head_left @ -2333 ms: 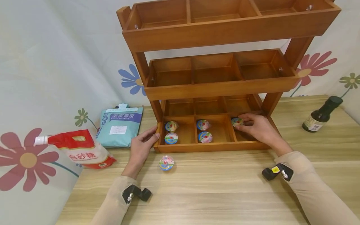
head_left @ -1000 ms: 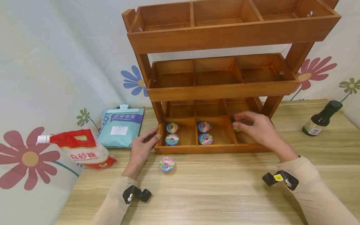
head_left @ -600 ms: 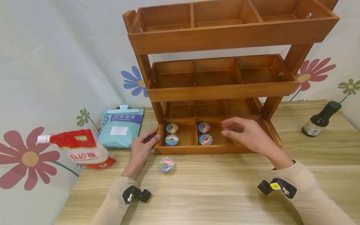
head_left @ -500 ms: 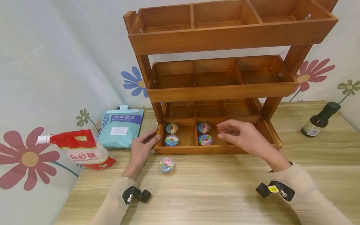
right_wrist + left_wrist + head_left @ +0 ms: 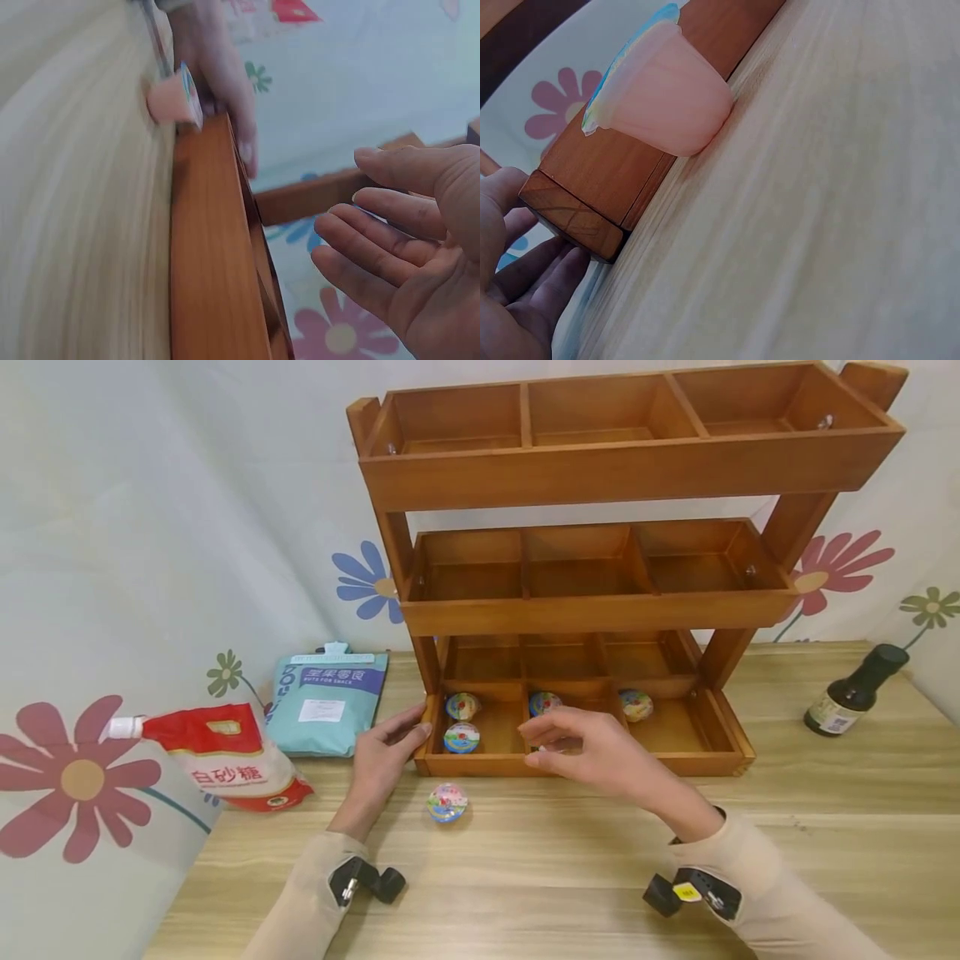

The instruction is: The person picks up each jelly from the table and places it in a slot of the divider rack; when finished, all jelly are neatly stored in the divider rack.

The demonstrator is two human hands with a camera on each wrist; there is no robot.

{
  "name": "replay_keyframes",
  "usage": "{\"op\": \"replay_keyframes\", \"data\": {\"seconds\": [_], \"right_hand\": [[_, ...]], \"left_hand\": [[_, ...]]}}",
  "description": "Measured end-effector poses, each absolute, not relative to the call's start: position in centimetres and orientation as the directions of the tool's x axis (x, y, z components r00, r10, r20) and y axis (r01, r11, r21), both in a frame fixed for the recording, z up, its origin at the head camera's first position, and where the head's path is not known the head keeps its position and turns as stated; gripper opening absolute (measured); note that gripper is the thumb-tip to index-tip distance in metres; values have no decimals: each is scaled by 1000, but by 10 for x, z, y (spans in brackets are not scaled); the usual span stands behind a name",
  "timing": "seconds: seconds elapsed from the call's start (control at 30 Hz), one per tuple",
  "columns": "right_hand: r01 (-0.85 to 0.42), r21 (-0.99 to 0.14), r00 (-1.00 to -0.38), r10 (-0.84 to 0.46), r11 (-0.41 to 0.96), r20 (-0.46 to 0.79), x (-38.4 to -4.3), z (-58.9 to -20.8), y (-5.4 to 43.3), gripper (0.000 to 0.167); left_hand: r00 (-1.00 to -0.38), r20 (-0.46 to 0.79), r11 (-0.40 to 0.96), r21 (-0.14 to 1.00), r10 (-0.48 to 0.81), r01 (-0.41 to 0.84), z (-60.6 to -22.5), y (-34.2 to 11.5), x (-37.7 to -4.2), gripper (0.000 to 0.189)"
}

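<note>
My left hand (image 5: 381, 758) holds the front left corner of the wooden rack (image 5: 652, 764), thumb and fingertips against its edge. Above the rack's bottom middle compartment is my right hand (image 5: 592, 747), with nothing between its loosely bent fingers. It partly covers a jelly cup (image 5: 545, 702) there and hides most of another. Two jelly cups with bright lids (image 5: 461, 737) sit in the left compartment; one jelly cup (image 5: 636, 704) lies in the right compartment. On the table before the rack, a pink jelly cup (image 5: 447, 802) stands near my left hand, seen from the side in the left wrist view (image 5: 667, 94).
A red and white sugar pouch (image 5: 225, 760) and a teal nut snack bag (image 5: 327, 702) lie at the left. At the right stands a dark bottle (image 5: 855, 691). The rack's upper tiers (image 5: 630, 477) overhang the bottom tray.
My right hand has let go of a jelly cup in the right compartment and moved left over the middle one. My left hand stays at the corner. The view has shifted slightly.
</note>
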State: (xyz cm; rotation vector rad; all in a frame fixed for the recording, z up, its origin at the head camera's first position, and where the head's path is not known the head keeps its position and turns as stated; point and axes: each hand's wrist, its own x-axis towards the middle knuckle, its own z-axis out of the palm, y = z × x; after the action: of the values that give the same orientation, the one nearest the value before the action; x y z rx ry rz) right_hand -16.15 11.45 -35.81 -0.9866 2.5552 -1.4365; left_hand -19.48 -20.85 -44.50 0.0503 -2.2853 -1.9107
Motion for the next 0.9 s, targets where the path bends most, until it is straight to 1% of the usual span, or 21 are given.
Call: {"op": "replay_keyframes", "data": {"seconds": [0.17,0.33,0.63,0.9], "right_hand": [[-535,-777,-757,-597,332,267,-160,-361,93,31],[-549,-777,-734,-623,308,272,-160,-364,74,31],[-473,-839,-730,-652,269,203,-163,-375,46,34],[-440,-853,-738,-654,281,165,-163,-386,34,34]], "left_hand": [[-986,103,173,982,-134,79,-446,-208,-196,37],[-986,99,166,983,-135,77,-446,-208,-196,37],[-987,97,176,982,-132,73,-447,-209,-194,39],[-988,96,179,981,-125,73,-446,-209,-195,40]]}}
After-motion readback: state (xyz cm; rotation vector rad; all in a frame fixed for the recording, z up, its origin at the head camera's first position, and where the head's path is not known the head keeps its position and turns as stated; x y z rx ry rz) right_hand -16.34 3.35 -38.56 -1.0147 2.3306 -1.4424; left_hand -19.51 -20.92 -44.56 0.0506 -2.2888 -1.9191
